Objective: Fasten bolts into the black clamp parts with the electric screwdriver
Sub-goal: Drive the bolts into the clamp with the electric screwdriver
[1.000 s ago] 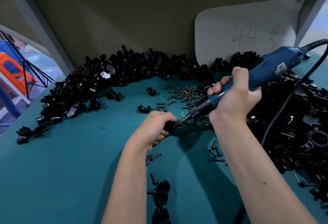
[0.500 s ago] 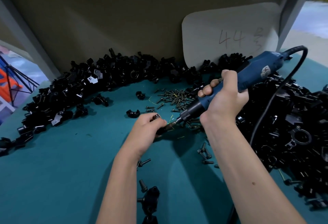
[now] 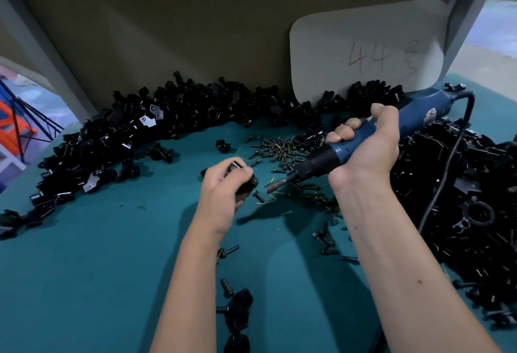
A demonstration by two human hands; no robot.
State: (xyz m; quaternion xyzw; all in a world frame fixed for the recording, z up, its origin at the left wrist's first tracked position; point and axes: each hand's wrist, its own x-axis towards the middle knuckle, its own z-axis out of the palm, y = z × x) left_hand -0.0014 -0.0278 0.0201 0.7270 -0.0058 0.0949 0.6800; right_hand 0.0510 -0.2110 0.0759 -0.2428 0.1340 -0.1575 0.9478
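Observation:
My left hand (image 3: 223, 193) grips a black clamp part (image 3: 247, 186) just above the teal table, with a bolt (image 3: 258, 196) sticking out of the part's right side. My right hand (image 3: 366, 151) holds the blue electric screwdriver (image 3: 361, 140) slanted down to the left. Its dark bit tip (image 3: 270, 188) sits a short gap to the right of the clamp part, not touching it. A loose pile of bolts (image 3: 282, 149) lies behind the hands. The screwdriver's black cord (image 3: 447, 173) trails off to the right.
Heaps of black clamp parts (image 3: 120, 140) curve along the back wall, and another heap (image 3: 461, 198) lies on the right. Assembled clamps (image 3: 237, 312) and stray bolts (image 3: 324, 239) lie near my forearms on the teal table (image 3: 84, 268). A pale card marked 44 (image 3: 366, 53) leans against the wall.
The screwdriver tip has pulled back to the right, away from the clamp part it was pressed into. My left hand has turned the part slightly.

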